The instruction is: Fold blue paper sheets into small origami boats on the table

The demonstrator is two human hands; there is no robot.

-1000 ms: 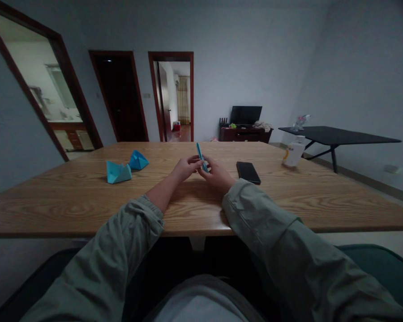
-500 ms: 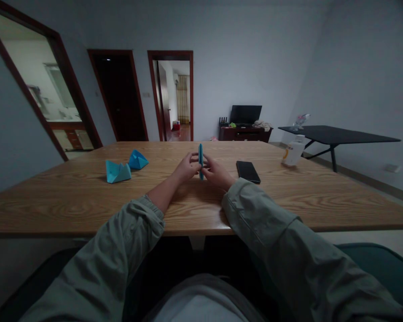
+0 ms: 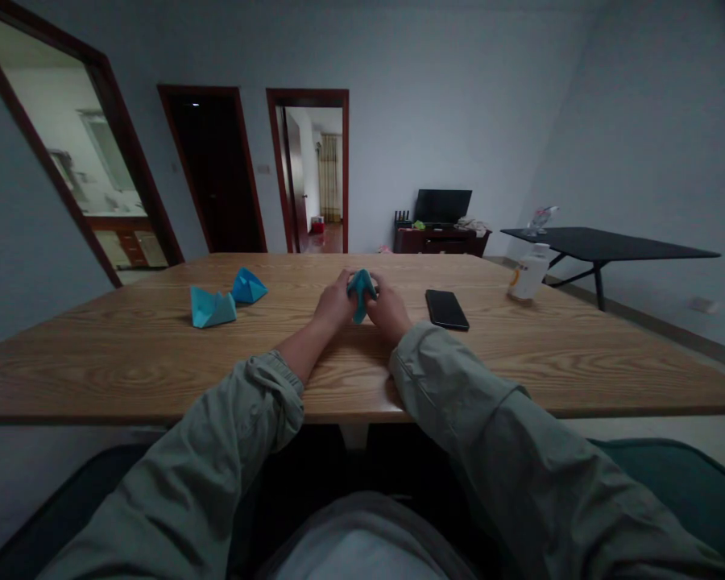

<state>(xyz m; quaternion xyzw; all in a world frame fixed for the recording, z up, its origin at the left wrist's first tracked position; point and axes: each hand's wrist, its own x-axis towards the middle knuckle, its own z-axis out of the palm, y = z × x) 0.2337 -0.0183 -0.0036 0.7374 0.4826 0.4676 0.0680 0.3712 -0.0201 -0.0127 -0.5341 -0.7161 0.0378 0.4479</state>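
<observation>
Curling partly closed, both hands [image 3: 334,304] [image 3: 391,309] grip folded blue paper [image 3: 361,283].

Both arms reach forward from the lower corners and slant inward. The left forearm [image 3: 305,350] is bare below its bunched-up sleeve [image 3: 271,391]; the right forearm [image 3: 441,370] is covered nearly to the wrist. The left hand [image 3: 334,306] and right hand [image 3: 391,310] face each other close together, about level, fingers curled, thumbs turned inward in a two-handed grip.
</observation>
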